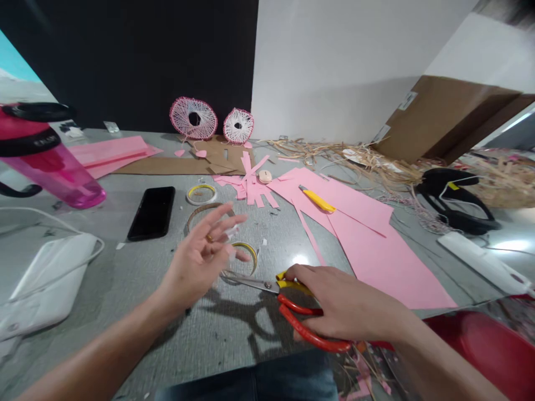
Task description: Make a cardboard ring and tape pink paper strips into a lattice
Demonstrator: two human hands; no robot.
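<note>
Here, scissors (273,286) held; bottle lettering (50,139) blurred.

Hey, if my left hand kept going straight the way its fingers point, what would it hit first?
Most likely the cut pink paper strips, just beyond your left hand. The hand looks raised above the table, so it might pass over them; depth is unclear.

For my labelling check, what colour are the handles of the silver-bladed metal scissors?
The scissors' handles are red and yellow, showing best in the head view.
</note>
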